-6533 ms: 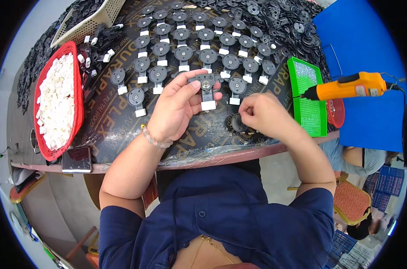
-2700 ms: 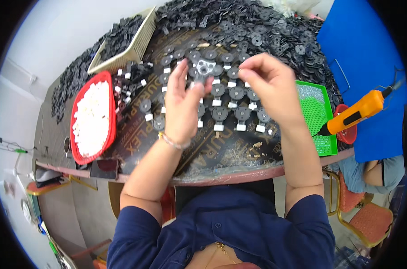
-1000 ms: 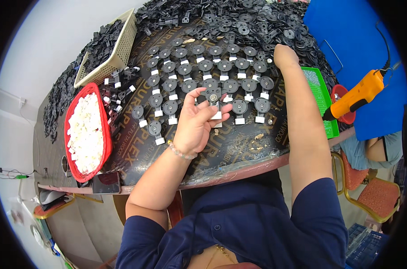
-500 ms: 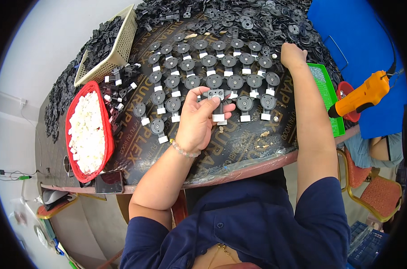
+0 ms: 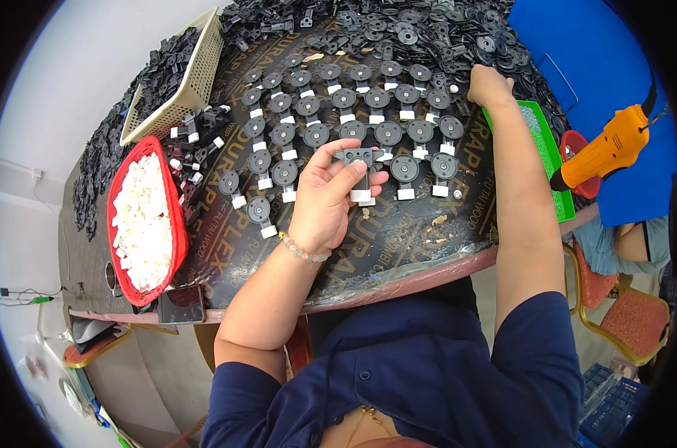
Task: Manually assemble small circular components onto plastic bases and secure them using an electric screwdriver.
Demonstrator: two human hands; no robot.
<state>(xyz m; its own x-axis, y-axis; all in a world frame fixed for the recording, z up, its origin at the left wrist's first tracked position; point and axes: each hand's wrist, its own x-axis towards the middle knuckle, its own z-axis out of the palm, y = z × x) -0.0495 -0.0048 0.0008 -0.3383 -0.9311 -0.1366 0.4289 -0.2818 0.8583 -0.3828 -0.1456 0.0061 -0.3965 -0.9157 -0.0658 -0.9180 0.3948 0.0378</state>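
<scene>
- Assembled parts (image 5: 346, 123): black discs with white blocks, laid in rows.
- Oval basket (image 5: 122, 246): red, filled with white pieces (image 5: 146, 224).
- Mesh basket (image 5: 197, 78): cream.
- Tray (image 5: 544, 153): bright green.
- Power screwdriver (image 5: 611, 145): orange with a black tip.
- Board (image 5: 406, 231): dark brown with gold lettering.
- Shirt (image 5: 428, 381): navy blue.
- Bracelet (image 5: 303, 252): pale beads.

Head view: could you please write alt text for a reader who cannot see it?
A person's left hand holds a small black part with a white end over rows of similar parts on a dark table, while the right hand reaches into a pile of black parts.
</scene>
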